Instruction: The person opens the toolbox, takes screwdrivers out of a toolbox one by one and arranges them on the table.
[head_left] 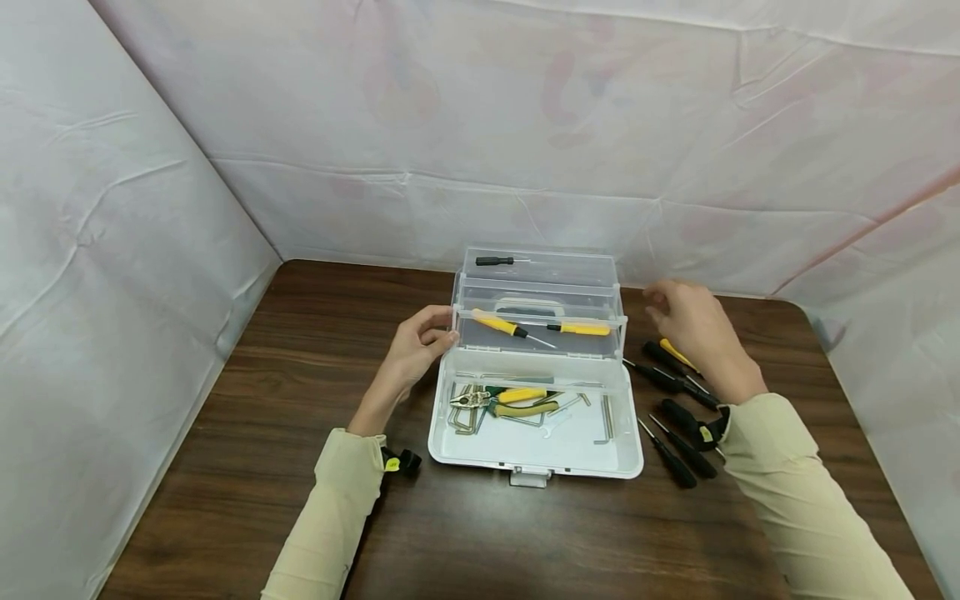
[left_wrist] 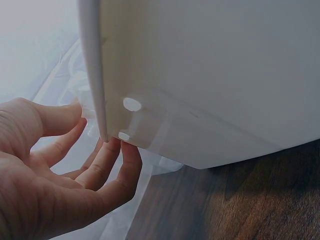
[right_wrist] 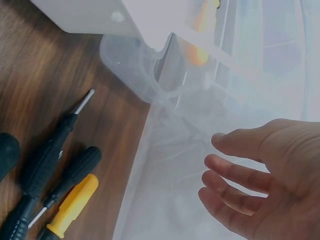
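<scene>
A white toolbox with a hinged clear lid stands open on the table. At its left side, my left hand touches the box near the hinge; bent fingertips meet the box corner in the left wrist view. My right hand hovers right of the lid, holding nothing, fingers loosely bent and apart from the thumb. Inside the lid lie a small black screwdriver and two yellow-handled screwdrivers. Yellow-handled pliers, several hex keys and a pale wrench lie in the base.
Several black-handled screwdrivers lie right of the box, with a yellow-handled one among them. The dark wooden table meets white sheeting at its back and sides.
</scene>
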